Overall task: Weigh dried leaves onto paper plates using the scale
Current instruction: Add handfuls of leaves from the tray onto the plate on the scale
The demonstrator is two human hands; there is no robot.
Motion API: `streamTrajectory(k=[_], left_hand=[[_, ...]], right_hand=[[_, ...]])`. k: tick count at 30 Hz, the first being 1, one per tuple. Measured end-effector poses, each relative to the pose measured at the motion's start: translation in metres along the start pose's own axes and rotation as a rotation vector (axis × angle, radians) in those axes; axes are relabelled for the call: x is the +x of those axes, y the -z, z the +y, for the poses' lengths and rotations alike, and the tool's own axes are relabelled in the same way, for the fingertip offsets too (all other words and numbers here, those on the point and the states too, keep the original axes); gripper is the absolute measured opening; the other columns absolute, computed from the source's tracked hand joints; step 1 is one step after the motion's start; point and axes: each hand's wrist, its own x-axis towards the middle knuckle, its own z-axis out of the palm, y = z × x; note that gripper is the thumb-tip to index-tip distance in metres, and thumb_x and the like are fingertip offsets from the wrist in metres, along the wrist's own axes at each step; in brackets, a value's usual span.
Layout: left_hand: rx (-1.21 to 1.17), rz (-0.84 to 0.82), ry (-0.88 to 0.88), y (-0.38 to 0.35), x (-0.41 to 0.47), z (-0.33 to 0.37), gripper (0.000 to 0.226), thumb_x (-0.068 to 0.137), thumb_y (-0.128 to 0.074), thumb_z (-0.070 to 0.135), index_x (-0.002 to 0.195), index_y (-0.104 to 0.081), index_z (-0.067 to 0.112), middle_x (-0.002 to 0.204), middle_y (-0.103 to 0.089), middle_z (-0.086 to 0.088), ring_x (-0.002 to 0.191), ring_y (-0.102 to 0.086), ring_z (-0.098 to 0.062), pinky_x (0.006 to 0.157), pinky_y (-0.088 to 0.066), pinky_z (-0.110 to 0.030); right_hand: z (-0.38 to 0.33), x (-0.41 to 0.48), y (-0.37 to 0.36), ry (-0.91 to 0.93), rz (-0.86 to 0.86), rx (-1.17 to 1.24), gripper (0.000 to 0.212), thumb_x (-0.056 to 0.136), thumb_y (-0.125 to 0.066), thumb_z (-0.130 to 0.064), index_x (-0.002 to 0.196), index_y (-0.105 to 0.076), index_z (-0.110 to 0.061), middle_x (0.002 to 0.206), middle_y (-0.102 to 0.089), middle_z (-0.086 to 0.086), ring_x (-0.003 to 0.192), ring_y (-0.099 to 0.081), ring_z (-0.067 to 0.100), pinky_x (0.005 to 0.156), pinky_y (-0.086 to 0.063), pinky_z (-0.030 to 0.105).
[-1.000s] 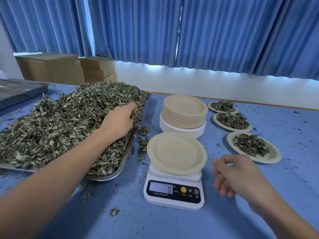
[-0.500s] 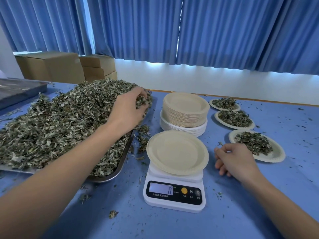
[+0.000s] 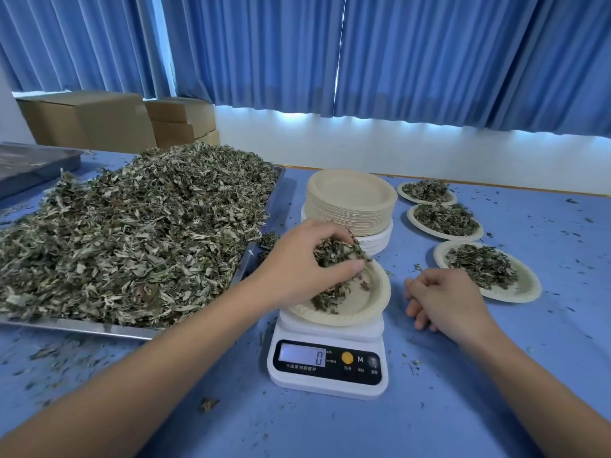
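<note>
Fingers [image 3: 325, 230] of the left hand [image 3: 304, 269] curl round a handful of dried leaves [image 3: 337, 252], gripped just above the paper plate [image 3: 373, 309] that sits on the white scale [image 3: 327, 368]. Some loose leaves already lie in the plate beneath the palm, and the scale's display [image 3: 302, 355] reads 0. The right hand [image 3: 446, 299] rests on the blue table [image 3: 496, 408] just to the right of the scale, knuckles up, fingers loosely curled and grasping nothing. To the left, a metal tray [image 3: 99, 327] holds a big heap of dried leaves [image 3: 132, 239], its near right corner close beside the scale. Behind the scale stands a stack of empty plates [image 3: 350, 200], tan ones on top of white ones. Three filled plates [image 3: 525, 290] run in a row toward the far edge on the right, the nearest lying just beyond the right hand. Leaf scraps dot the table. A second tray [image 3: 33, 163] lies at far left, with cardboard boxes [image 3: 99, 120] and blue curtains [image 3: 429, 61] behind
</note>
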Motion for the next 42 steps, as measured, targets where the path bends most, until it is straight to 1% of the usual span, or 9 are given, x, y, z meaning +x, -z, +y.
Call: streamTrajectory(k=[3,7,10,13,17,22,32,37,42], left_hand=[[-0.184,0.112,0.044,0.001,-0.004,0.003,0.016,0.091,-0.065,0.052,0.105,-0.069,0.044,0.119,-0.06,0.022,0.116,-0.052,0.009,0.094,-0.039,-0.013],[-0.318,0.314,0.251,-0.005,-0.009,0.007,0.027,0.104,-0.044,0.046,0.116,-0.064,0.031,0.116,-0.063,0.0,0.105,-0.06,-0.013,0.09,-0.047,-0.04],[-0.463,0.36,0.473,-0.007,-0.009,0.006,0.036,0.106,-0.029,0.053,0.117,-0.056,0.031,0.109,-0.056,0.015,0.097,-0.055,-0.006,0.077,-0.04,-0.027],[-0.642,0.433,0.669,-0.003,-0.007,0.002,0.053,0.105,-0.025,0.059,0.137,-0.052,0.025,0.129,-0.054,0.005,0.128,-0.049,-0.019,0.099,-0.038,-0.037],[-0.797,0.469,0.798,-0.003,-0.009,0.001,0.053,0.104,-0.029,0.061,0.129,-0.057,0.024,0.134,-0.055,-0.005,0.128,-0.051,-0.027,0.112,-0.037,-0.053],[-0.907,0.514,0.826,-0.01,-0.012,0.004,0.047,0.1,-0.033,0.065,0.107,-0.06,0.028,0.138,-0.055,-0.008,0.13,-0.051,-0.03,0.113,-0.035,-0.057],[-0.972,0.608,0.788,-0.032,-0.009,0.012,0.041,0.104,-0.037,0.056,0.113,-0.061,0.025,0.128,-0.059,-0.005,0.124,-0.055,-0.027,0.112,-0.038,-0.052],[-0.894,0.589,0.708,-0.028,-0.01,0.009,0.04,0.107,-0.032,0.052,0.109,-0.062,0.025,0.122,-0.061,0.0,0.12,-0.055,-0.017,0.115,-0.037,-0.046],[-0.898,0.568,0.725,-0.022,-0.008,0.003,0.047,0.106,-0.03,0.056,0.102,-0.064,0.023,0.117,-0.065,-0.005,0.114,-0.06,-0.023,0.109,-0.043,-0.05]], right_hand=[[-0.002,0.0,-0.001,0.007,-0.001,0.007,0.031,0.099,-0.06,-0.016,0.072,-0.065,-0.003,0.057,-0.069,0.008,0.04,-0.061,0.02,0.037,-0.041,0.02],[-0.006,-0.003,-0.006,0.026,-0.024,0.04,0.031,0.101,-0.059,-0.018,0.076,-0.068,-0.004,0.06,-0.07,0.007,0.042,-0.061,0.02,0.038,-0.042,0.023],[-0.009,-0.008,-0.01,0.025,-0.044,0.092,0.031,0.103,-0.056,-0.02,0.08,-0.072,-0.007,0.061,-0.07,0.007,0.043,-0.062,0.023,0.037,-0.042,0.024],[-0.012,-0.012,-0.013,0.004,-0.075,0.143,0.035,0.105,-0.053,-0.022,0.082,-0.073,-0.006,0.064,-0.072,0.009,0.044,-0.062,0.024,0.038,-0.043,0.026],[-0.016,-0.015,-0.015,-0.042,-0.136,0.22,0.043,0.108,-0.05,-0.024,0.078,-0.072,-0.001,0.067,-0.073,0.012,0.048,-0.064,0.024,0.039,-0.045,0.027],[-0.018,-0.015,-0.014,-0.047,-0.203,0.272,0.058,0.109,-0.043,-0.043,0.085,-0.075,-0.001,0.074,-0.076,0.014,0.061,-0.071,0.028,0.049,-0.051,0.03],[-0.018,-0.006,-0.003,-0.061,-0.112,0.224,0.072,0.105,-0.043,-0.053,0.094,-0.067,0.014,0.068,-0.073,0.018,0.052,-0.067,0.022,0.049,-0.052,0.026],[-0.017,-0.01,-0.002,0.005,-0.07,0.083,0.066,0.106,-0.041,-0.051,0.08,-0.074,0.0,0.058,-0.07,0.009,0.048,-0.064,0.019,0.049,-0.049,0.029],[-0.017,-0.015,-0.002,0.125,0.006,-0.056,0.07,0.106,-0.041,-0.051,0.056,-0.065,-0.008,0.046,-0.064,0.003,0.039,-0.059,0.012,0.053,-0.039,0.027]])
